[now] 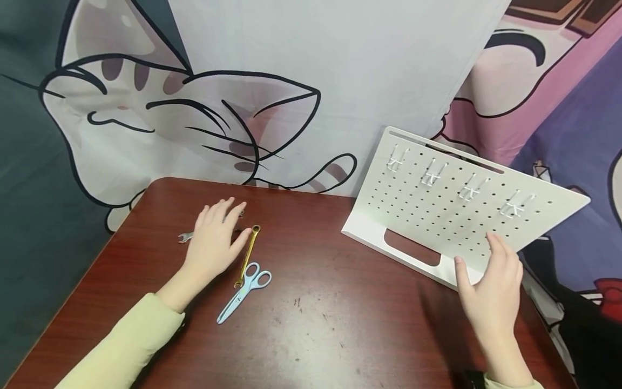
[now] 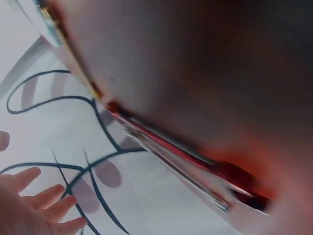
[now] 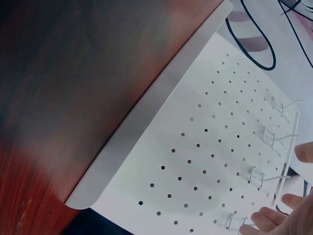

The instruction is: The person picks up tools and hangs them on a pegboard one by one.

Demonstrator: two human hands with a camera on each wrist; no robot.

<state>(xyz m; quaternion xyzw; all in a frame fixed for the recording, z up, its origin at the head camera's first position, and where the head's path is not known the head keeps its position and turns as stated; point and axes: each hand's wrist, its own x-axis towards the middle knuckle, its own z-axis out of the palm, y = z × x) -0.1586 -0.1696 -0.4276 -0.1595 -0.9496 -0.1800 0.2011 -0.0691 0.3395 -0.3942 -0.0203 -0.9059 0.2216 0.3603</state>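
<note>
Board (image 1: 427,201) stands tilted on the table (image 1: 320,319), four hooks (image 1: 470,192) fitted along its upper part and nothing hanging from them. As I judge it, the hooks are the part that is done and the tools the part left, for each tool I can see lies on the table, left of the board and off it. The scissors (image 1: 245,289) and the gold wrench (image 1: 248,254) lie close together there. Farther left of the board is the silver wrench (image 1: 184,237), partly covered by my left hand (image 1: 211,233), with a red tool (image 2: 188,151) beside it in the left wrist view. That hand is over these two, fingers extended, with nothing in its grasp that I can see. My right hand (image 1: 494,289), at the board's right end, is loose and unclenched, holding nothing; whether its fingertips touch the board I cannot tell.
</note>
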